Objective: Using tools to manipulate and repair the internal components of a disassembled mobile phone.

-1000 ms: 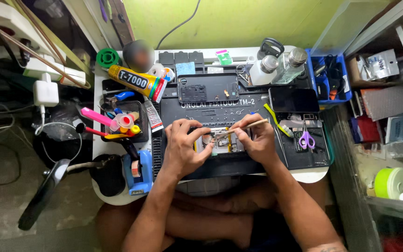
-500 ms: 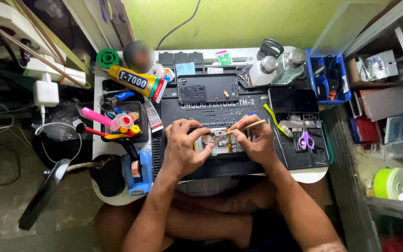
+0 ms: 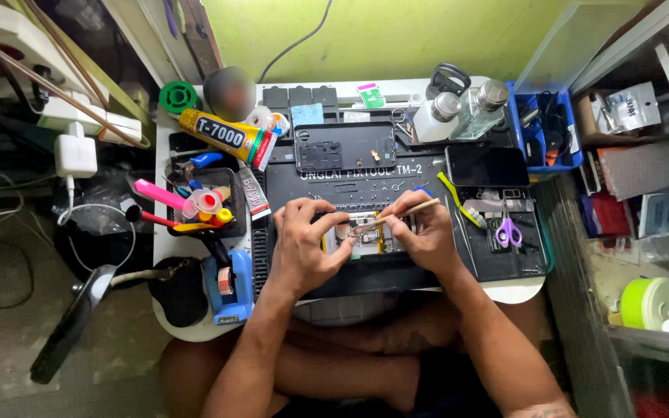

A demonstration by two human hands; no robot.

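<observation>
An opened phone body (image 3: 365, 238) lies on the black work mat (image 3: 427, 267) in front of me, its inner boards showing. My left hand (image 3: 307, 244) grips its left side and holds it down. A thin wooden stick (image 3: 404, 211) sits in my right hand (image 3: 421, 232), its tip touching the phone's inside near the middle. Both hands hide most of the phone's edges.
A phone back cover (image 3: 344, 146) and a dark phone (image 3: 475, 166) lie at the mat's far side. A yellow glue tube (image 3: 222, 133), a tool cup (image 3: 199, 203), a tape dispenser (image 3: 228, 282), purple scissors (image 3: 509, 231), two bottles (image 3: 458, 112) and a blue bin (image 3: 547, 128) surround it.
Both hands stay on the phone; the stick's tip has shifted only slightly inside it.
</observation>
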